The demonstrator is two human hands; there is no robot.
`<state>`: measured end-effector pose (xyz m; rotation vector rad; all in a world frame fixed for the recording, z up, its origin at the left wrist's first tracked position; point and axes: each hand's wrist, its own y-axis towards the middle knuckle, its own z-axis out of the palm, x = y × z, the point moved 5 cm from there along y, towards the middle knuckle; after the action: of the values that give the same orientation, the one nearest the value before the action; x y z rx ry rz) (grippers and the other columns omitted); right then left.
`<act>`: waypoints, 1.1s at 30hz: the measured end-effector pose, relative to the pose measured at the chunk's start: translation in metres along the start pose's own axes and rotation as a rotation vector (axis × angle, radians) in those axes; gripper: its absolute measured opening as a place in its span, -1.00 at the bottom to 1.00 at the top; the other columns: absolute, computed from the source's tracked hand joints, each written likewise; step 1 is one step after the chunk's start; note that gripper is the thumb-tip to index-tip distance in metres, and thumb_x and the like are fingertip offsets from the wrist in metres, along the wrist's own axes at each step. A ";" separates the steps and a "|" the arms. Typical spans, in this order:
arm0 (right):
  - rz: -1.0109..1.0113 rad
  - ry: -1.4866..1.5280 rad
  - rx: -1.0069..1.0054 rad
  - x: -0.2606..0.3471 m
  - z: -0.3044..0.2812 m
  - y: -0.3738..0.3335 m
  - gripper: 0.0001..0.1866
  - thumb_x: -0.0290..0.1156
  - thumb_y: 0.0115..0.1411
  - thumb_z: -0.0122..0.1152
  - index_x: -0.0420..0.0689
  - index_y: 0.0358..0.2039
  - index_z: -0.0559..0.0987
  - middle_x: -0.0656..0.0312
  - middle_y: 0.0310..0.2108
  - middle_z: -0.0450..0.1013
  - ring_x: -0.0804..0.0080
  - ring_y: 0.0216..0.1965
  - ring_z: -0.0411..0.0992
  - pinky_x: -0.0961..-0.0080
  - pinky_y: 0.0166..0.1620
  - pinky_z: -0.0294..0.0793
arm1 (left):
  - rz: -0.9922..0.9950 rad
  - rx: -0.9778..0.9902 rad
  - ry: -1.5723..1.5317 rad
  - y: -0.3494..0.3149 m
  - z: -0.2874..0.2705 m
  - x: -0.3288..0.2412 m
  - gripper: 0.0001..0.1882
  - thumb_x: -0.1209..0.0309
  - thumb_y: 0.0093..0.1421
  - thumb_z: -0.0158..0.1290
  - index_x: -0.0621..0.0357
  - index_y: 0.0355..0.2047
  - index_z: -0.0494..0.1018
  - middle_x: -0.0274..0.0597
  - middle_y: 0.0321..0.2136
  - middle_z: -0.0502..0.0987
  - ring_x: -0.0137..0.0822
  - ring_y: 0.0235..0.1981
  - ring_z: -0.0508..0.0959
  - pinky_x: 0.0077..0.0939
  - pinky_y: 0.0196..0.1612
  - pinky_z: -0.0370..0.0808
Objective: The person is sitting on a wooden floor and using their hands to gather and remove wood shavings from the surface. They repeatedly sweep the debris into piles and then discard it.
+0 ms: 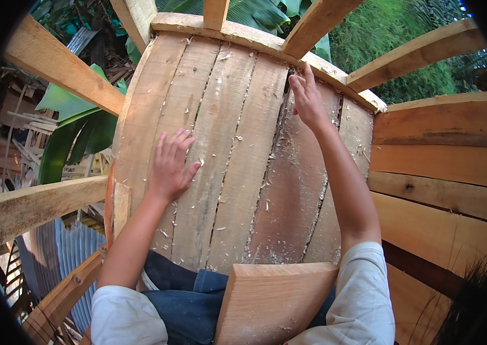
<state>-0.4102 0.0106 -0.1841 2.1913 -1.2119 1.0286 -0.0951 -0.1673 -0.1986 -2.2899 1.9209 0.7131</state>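
Note:
My left hand (172, 164) is over the pale floor planks (224, 155) at left of the middle, fingers spread and nothing in it. Farther off, my right hand (310, 103) reaches to the far end of the floor, fingers stretched out by the edge beam (263, 41). Its fingertips overlap the beam; whether they press on it I cannot tell. Below that hand runs a darker, reddish plank (292, 190), with narrow gaps along its sides. A thick loose board (275, 302) stands tilted at my lap, between my legs and right arm, held by neither hand.
Curled wood shavings (237, 138) lie scattered over the planks. Upright and slanting timber posts (65, 63) rise around the platform. A plank wall (439, 167) closes the right side. At left, beyond the edge, are corrugated metal sheets (73, 247) and a large green leaf (76, 121).

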 end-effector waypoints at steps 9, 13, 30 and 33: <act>0.395 -0.693 -0.160 -0.061 -0.059 -0.039 -0.08 0.31 0.28 -0.12 -0.18 0.39 0.14 -0.19 0.39 0.03 -0.10 0.45 -0.12 0.00 0.43 -0.21 | -0.016 0.028 0.024 -0.002 0.000 0.002 -0.46 0.04 0.32 -0.06 0.11 0.16 0.26 -0.08 0.21 0.33 -0.08 0.33 0.23 0.05 0.42 -0.05; 0.288 -0.604 -0.113 -0.068 -0.023 -0.040 -0.04 0.33 0.29 -0.18 -0.28 0.38 0.10 -0.19 0.43 -0.10 -0.05 0.48 -0.23 -0.10 0.43 -0.38 | -0.006 0.034 0.026 0.002 0.003 -0.002 -0.47 0.04 0.32 -0.07 0.11 0.16 0.26 -0.09 0.21 0.33 -0.07 0.32 0.24 0.05 0.42 -0.06; -0.162 -0.258 0.169 -0.013 0.012 -0.145 -0.28 -0.06 0.40 -0.08 -0.38 0.33 0.13 -0.28 0.37 0.02 -0.11 0.43 -0.05 -0.07 0.41 -0.13 | 0.000 0.021 0.045 -0.001 0.002 0.001 -0.49 0.05 0.35 -0.10 0.11 0.16 0.27 -0.06 0.20 0.35 -0.05 0.33 0.24 0.04 0.40 -0.03; -0.047 -0.223 0.167 -0.008 -0.002 -0.154 -0.28 -0.07 0.40 -0.07 -0.40 0.33 0.12 -0.28 0.36 0.04 -0.12 0.42 -0.03 -0.06 0.40 -0.11 | -0.013 0.014 0.037 -0.004 0.001 0.003 -0.49 0.05 0.35 -0.10 0.11 0.16 0.27 -0.06 0.20 0.34 -0.05 0.33 0.24 0.04 0.40 -0.03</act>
<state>-0.2829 0.0971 -0.1914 2.5071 -1.1989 0.9155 -0.0915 -0.1685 -0.2012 -2.3216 1.9181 0.6575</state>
